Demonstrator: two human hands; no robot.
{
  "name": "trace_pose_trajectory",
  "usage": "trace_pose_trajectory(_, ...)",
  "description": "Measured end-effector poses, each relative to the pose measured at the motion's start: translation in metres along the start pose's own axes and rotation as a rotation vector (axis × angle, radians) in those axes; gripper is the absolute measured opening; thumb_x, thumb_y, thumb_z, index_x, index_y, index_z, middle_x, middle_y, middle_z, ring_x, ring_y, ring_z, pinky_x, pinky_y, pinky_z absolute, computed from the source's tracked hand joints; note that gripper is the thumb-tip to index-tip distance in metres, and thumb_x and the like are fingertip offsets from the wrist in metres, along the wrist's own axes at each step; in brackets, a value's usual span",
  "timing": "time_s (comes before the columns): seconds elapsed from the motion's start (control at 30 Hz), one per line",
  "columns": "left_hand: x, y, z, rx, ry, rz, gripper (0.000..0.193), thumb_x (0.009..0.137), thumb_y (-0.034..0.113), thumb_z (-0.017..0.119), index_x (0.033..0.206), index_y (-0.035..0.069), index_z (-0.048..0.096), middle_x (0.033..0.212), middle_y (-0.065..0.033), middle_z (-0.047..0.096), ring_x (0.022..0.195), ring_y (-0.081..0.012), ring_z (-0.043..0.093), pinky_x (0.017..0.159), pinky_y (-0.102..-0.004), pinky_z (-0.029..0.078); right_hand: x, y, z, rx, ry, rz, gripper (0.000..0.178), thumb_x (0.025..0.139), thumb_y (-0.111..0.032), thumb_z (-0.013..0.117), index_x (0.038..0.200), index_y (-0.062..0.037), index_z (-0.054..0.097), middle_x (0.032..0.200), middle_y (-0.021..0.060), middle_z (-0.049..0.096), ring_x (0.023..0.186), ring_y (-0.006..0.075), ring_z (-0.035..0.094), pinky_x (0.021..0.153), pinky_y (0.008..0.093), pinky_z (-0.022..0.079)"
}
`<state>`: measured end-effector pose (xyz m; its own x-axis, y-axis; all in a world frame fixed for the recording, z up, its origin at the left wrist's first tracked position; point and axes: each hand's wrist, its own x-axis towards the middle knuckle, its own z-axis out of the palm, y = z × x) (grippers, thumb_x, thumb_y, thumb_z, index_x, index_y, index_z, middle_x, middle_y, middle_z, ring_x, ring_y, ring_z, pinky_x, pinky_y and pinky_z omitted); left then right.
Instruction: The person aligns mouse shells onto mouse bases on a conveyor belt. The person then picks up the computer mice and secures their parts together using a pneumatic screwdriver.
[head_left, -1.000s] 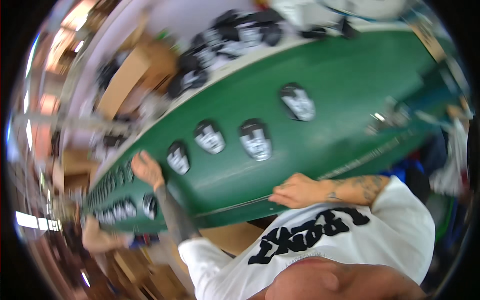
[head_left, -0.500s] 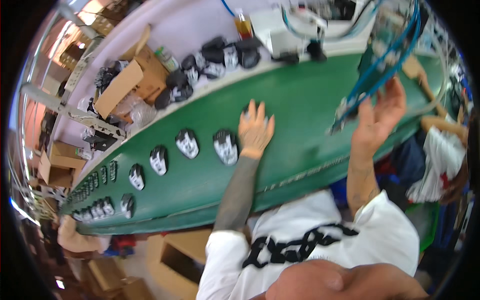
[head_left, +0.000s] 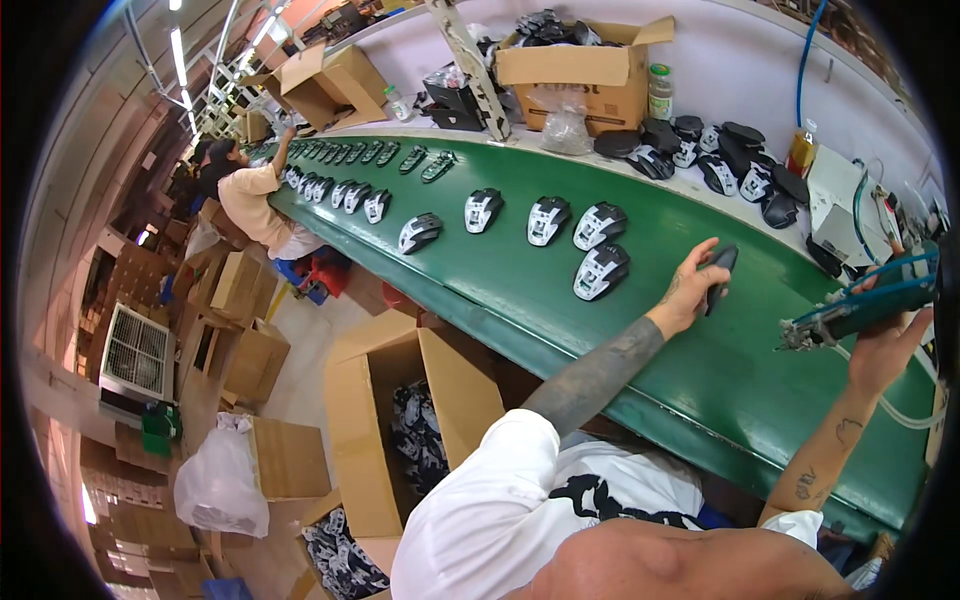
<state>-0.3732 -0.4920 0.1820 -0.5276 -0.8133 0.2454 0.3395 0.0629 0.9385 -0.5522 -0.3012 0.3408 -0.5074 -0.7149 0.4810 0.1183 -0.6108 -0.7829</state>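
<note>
My left hand (head_left: 682, 290) is closed on a dark computer mouse (head_left: 722, 276), held on edge over the green belt (head_left: 640, 345). Behind that hand sit two black-and-white mice (head_left: 601, 272), one close beyond the other. My right hand (head_left: 884, 352) wraps round a dark green tool (head_left: 880, 312) with blue hoses and a metal tip, at the right of the belt. Part of its fingers is hidden behind the tool. Further left, more mice (head_left: 483, 211) and green circuit pieces (head_left: 438, 166) lie in rows along the belt.
A shelf along the far side holds black mouse shells (head_left: 745, 180), a carton (head_left: 580, 85) and a bottle (head_left: 801, 150). Below the belt's near edge stands an open carton (head_left: 375, 400) of dark parts. Another person (head_left: 255, 200) works at the far left end.
My right hand, open beside the hanging tool before, has closed round it. My left hand, earlier flat over a piece on the belt, now grips a mouse. The view has swung left.
</note>
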Motion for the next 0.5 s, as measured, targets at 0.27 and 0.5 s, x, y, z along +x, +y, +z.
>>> trace_pose_trajectory(0.27,0.007,-0.004,-0.009,-0.834,-0.022,-0.507,0.039,0.087,0.027,0.059,0.121,0.011,0.05,0.105,-0.011,0.059,0.09,-0.0243,0.061,0.079,-0.0467,0.054,0.017,0.043,0.047,0.33,-0.189,-0.299,0.114,0.058,-0.096,0.038,0.118,0.0008,0.047,0.071,0.0044,0.047,0.061,0.0155,0.041,0.059,0.031,0.031)
trace_pose_trajectory(0.5,0.002,-0.009,0.025,-0.902,-0.216,-0.573,0.056,0.087,0.029,0.052,0.14,0.021,0.038,0.137,-0.0102,0.044,0.111,-0.0276,0.053,0.092,-0.0543,0.046,0.018,0.022,0.006,0.058,-0.1,-0.298,0.108,0.059,-0.092,0.045,0.118,-0.0014,0.048,0.072,0.0032,0.048,0.062,0.0147,0.043,0.061,0.0307,0.033)
